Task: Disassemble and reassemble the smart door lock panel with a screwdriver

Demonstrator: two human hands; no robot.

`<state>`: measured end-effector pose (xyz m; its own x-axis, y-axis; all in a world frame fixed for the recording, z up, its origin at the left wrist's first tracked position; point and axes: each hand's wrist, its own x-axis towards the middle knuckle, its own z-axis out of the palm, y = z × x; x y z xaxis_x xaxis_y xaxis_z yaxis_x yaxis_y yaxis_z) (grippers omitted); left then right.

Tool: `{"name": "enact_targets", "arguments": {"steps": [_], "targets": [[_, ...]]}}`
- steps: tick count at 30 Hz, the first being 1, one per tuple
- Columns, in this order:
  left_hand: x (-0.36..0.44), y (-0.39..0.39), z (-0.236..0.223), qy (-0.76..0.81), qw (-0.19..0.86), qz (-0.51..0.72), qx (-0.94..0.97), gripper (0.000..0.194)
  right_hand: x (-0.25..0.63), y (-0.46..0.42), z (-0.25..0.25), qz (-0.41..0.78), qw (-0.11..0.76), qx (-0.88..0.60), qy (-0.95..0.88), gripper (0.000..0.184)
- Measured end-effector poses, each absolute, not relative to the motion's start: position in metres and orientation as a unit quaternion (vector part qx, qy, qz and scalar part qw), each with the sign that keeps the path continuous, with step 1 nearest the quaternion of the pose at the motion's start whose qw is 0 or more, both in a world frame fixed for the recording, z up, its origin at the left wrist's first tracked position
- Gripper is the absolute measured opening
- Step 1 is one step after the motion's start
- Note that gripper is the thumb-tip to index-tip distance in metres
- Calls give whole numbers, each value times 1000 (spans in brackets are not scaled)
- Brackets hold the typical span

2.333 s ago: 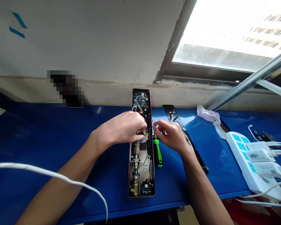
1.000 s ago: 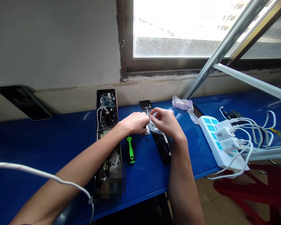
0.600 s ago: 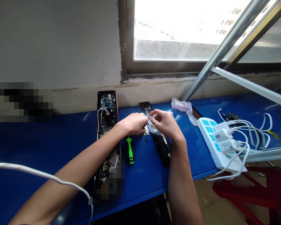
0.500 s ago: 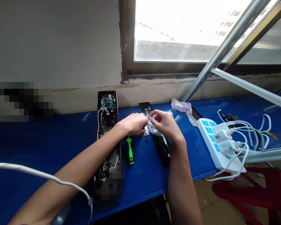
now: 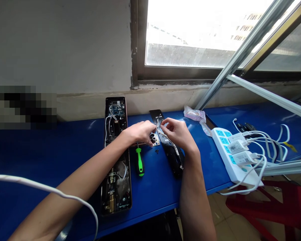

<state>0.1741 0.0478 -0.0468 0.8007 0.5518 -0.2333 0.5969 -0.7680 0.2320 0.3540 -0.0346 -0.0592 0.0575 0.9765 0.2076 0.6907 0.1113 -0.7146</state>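
My left hand [image 5: 141, 131] is closed at its fingertips on a thin white cable [image 5: 163, 135], above a small circuit board [image 5: 156, 142] with a round dark part. Just to its right, my right hand [image 5: 174, 130] is pinched near the same cable; whatever lies between its fingertips is hidden. The cable runs down along a long black panel [image 5: 171, 152], which lies at a slant under my right hand. A green and black screwdriver [image 5: 139, 162] rests left of the panel, with several small dark screws [image 5: 157, 151] nearby.
A long open device housing [image 5: 124, 190] with boards and wires inside lies under my left forearm. On the right are a white power strip [image 5: 222, 147] with plugged adapters, a plastic packet [image 5: 195, 113], a metal frame [image 5: 223, 73] and a red stool [image 5: 261, 204]. A white cord [image 5: 40, 184] crosses my left forearm.
My left hand's lower fingers have shifted, uncovering more of the small circuit board and its round part. My right hand has hardly moved and stays pinched.
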Motion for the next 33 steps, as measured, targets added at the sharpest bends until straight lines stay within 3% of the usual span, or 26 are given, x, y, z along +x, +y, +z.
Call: {"name": "enact_targets", "arguments": {"steps": [10,23,30,33], "targets": [[179,42,-47,298,157,-79,938,34,354,-34,-60,201,352,-632,-661,16],[182,35,-50,315,148,-79,934,35,353,-36,-58,209,351,-627,-663,16],[166,31,-36,322,147,-71,933,45,350,-36,-58,202,351,-619,-673,17],[145,26,-22,324,141,-42,935,35,343,-37,-56,206,355,-600,-687,16]]}}
